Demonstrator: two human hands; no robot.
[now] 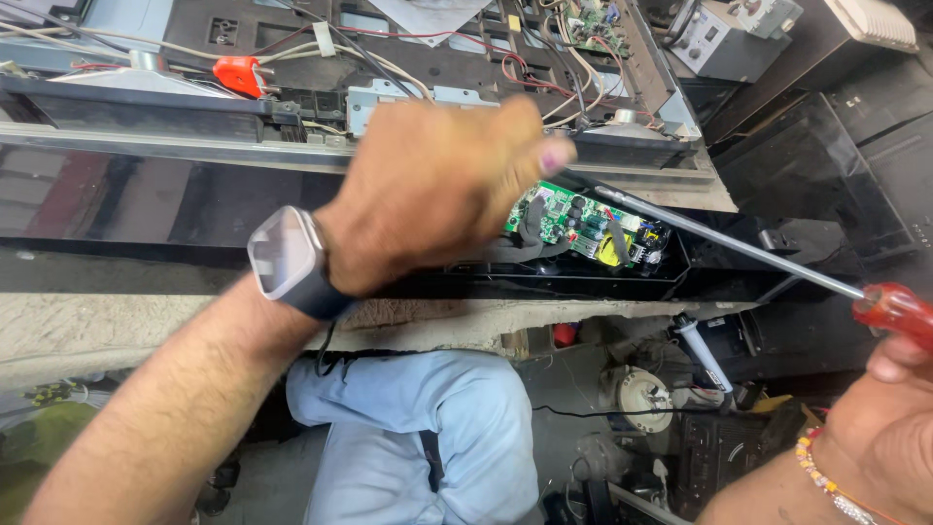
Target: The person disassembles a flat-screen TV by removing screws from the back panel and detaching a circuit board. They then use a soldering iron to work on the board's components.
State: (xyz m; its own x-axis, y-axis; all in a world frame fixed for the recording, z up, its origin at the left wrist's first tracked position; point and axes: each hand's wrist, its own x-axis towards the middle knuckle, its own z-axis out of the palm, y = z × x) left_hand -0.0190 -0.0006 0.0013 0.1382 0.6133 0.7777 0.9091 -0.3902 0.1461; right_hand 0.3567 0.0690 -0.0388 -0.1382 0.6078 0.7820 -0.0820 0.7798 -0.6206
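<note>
Screwdriver [777,261], red-handled, gripped in right hand [875,428]; shaft tip reached green circuit board [583,226] inside black housing [719,272]. Left hand [437,190] curled over housing beside board; grasp hidden, cannot tell.

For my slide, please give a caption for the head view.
Left hand steadies green circuit board; right hand holds red-handled screwdriver.

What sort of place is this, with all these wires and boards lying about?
Most likely an electronics repair workshop. A long black device lies opened, showing a green circuit board. The right hand holds a red-handled screwdriver aimed at it, and loose wiring and spare parts crowd the bench and floor.
</note>
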